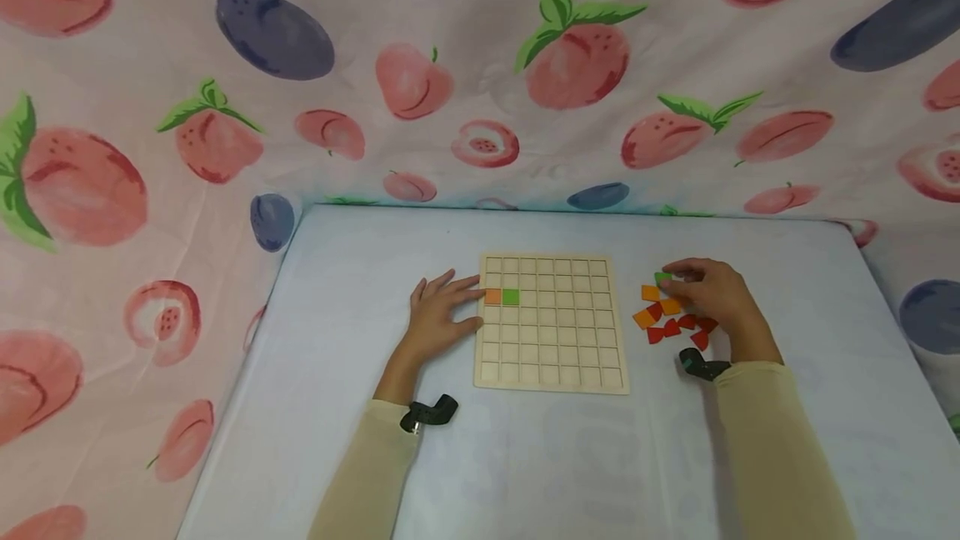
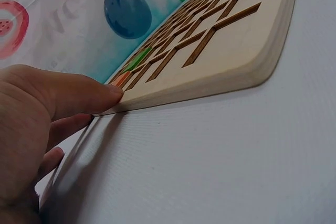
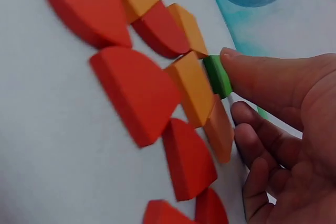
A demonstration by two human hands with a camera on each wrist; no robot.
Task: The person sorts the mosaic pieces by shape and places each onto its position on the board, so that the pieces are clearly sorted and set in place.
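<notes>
A wooden grid board [image 1: 551, 348] lies flat on the table, with an orange square [image 1: 492, 297] and a green square [image 1: 511, 297] side by side in its left cells. My left hand [image 1: 437, 317] is at the board's left edge, fingers spread; in the left wrist view its thumb [image 2: 89, 94] touches the edge. My right hand [image 1: 716, 294] pinches a green block [image 1: 663, 277] at the far end of the loose pieces. In the right wrist view the thumb rests on that green block [image 3: 217, 76]; the index fingertip is hidden.
Orange squares [image 1: 650, 292] and red quarter-round blocks [image 1: 656, 335] lie loosely together right of the board, several of each. A fruit-print cloth [image 1: 420, 140] hangs behind the white tabletop [image 1: 525, 457]. Each wrist wears a black camera mount [image 1: 431, 412].
</notes>
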